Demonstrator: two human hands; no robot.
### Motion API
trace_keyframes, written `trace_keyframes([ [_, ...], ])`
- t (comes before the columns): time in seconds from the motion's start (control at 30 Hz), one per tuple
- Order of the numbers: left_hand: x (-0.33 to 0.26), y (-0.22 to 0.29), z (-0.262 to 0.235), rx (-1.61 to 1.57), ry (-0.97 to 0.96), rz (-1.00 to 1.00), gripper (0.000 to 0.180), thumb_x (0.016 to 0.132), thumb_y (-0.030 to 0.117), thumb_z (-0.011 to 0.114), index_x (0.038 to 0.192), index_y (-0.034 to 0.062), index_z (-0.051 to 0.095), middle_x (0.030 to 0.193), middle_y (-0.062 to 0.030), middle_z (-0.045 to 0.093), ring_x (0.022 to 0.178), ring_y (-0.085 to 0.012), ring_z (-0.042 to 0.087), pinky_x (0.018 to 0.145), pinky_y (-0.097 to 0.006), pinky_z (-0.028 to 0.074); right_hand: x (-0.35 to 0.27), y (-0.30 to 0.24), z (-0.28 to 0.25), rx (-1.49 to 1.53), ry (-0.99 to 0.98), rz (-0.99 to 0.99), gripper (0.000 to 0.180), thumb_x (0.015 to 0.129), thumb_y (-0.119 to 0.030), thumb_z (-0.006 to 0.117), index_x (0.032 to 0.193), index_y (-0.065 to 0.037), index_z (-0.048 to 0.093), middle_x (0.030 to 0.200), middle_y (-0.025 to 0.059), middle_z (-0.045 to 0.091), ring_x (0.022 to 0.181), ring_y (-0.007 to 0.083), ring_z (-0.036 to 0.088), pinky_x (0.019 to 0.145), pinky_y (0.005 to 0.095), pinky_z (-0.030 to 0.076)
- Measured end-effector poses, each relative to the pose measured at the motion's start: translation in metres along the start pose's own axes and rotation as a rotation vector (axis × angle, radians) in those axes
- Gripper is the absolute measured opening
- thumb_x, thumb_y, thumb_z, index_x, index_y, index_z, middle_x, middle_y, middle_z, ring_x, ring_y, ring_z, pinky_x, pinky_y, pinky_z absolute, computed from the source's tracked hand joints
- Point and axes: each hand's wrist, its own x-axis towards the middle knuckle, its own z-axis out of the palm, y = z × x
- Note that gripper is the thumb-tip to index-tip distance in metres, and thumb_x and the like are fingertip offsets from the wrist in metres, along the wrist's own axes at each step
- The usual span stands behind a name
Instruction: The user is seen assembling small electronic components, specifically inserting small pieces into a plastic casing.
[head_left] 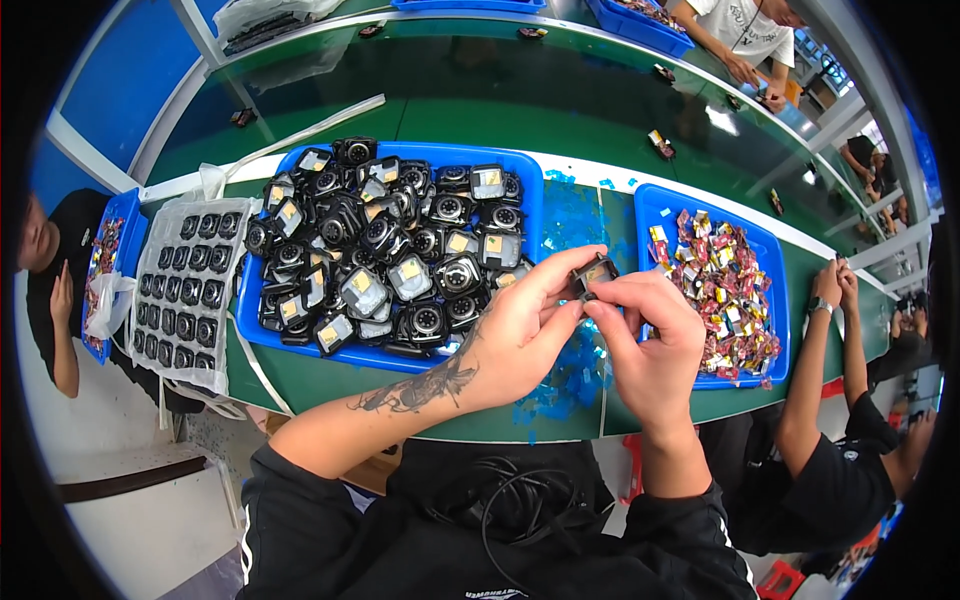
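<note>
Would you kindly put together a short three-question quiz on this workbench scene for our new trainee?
1. True or false: both the left hand and the right hand hold the small black part.
2. What fills the left blue tray?
A. small black square parts
B. bright little wrapped pieces
C. cables
3. Fill in: the right blue tray holds a heap of small ____ pieces.

Key
1. True.
2. A.
3. Colourful; they are too small to tell further.
</note>
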Motion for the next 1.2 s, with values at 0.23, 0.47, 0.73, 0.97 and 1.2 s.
trace_keyframes([
  [0.23,-0.001,-0.002,-0.001,-0.066,-0.008,-0.018,0.048,0.095,-0.006,0.046,0.141,-0.0046,0.036,0.134,-0.016,0.05,0.122,-0.0198,0.053,0.102,-0.032,0.044,-0.004,0.005,0.004,0.114,0.011,0.047,0.017,0.076,0.005,0.073,0.091,-0.002,0.072,0.081,0.0058,0.066,0.057,0.0073,0.052,0.05,0.0209,0.041],
  [0.47,-0.004,0.003,-0.002,-0.004,-0.024,-0.051,0.049,0.094,-0.006,0.047,0.142,-0.0037,0.037,0.129,-0.0162,0.055,0.113,-0.0187,0.059,0.098,-0.031,0.047,-0.003,-0.006,0.001,0.07,0.022,0.139,0.011,0.076,0.004,0.073,0.085,-0.001,0.07,0.072,0.0034,0.064,0.051,0.005,0.046,0.046,0.021,0.035],
  [0.73,-0.004,0.003,-0.002,-0.005,-0.056,-0.036,0.05,0.094,-0.006,0.048,0.142,-0.0025,0.038,0.129,-0.0152,0.055,0.112,-0.0171,0.059,0.097,-0.031,0.048,-0.001,-0.009,-0.006,-0.024,-0.041,0.112,0.011,0.075,0.005,0.072,0.083,-0.002,0.069,0.067,0.0041,0.062,0.047,0.0062,0.041,0.044,0.0234,0.032],
  [0.97,-0.005,0.002,-0.001,0.007,-0.055,-0.037,0.049,0.093,-0.009,0.047,0.141,-0.0036,0.038,0.133,-0.0158,0.052,0.116,-0.0197,0.058,0.099,-0.033,0.048,0.001,-0.012,-0.01,-0.024,-0.064,0.164,0.009,0.076,0.003,0.072,0.083,-0.002,0.069,0.067,0.0041,0.062,0.046,0.0065,0.041,0.043,0.0243,0.032],
  [1.2,-0.005,-0.002,0.001,0.048,-0.036,0.023,0.049,0.094,-0.006,0.046,0.142,0.0012,0.041,0.124,-0.015,0.059,0.113,-0.0176,0.06,0.094,-0.029,0.049,0.003,-0.011,-0.011,-0.053,-0.099,0.175,0.008,0.076,0.001,0.071,0.082,-0.002,0.069,0.066,0.0049,0.063,0.045,0.0082,0.041,0.043,0.025,0.033],
])
